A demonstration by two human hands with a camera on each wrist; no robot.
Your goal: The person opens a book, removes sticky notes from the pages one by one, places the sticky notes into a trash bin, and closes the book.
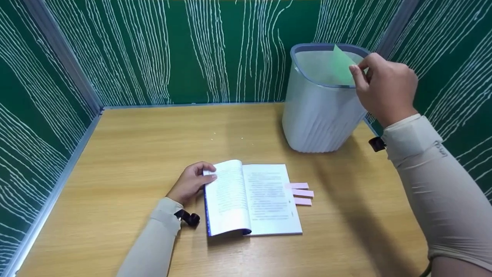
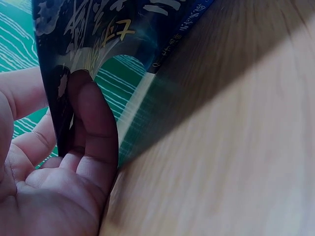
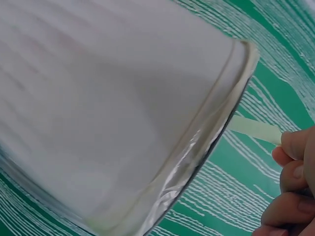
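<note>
An open book (image 1: 269, 196) lies on the wooden table, its left pages curved upward. Its left edge is held between thumb and fingers of my left hand (image 1: 192, 181); the left wrist view shows the fingers curled under the dark blue cover (image 2: 142, 34). Three pink sticky tabs (image 1: 303, 193) stick out past the right page. Over the mouth of a white trash bin (image 1: 323, 115) with a grey-blue rim, my right hand (image 1: 388, 86) pinches a green slip of paper (image 1: 342, 67). In the right wrist view the slip (image 3: 256, 129) extends past the bin's rim.
The bin stands at the table's back right, near the corner of green walls (image 1: 246, 54) with white wavy lines. A few tiny white specks (image 1: 242, 138) lie on the table (image 1: 153, 142) behind the book. Dark wrist cameras (image 1: 188, 218) sit on both sleeves.
</note>
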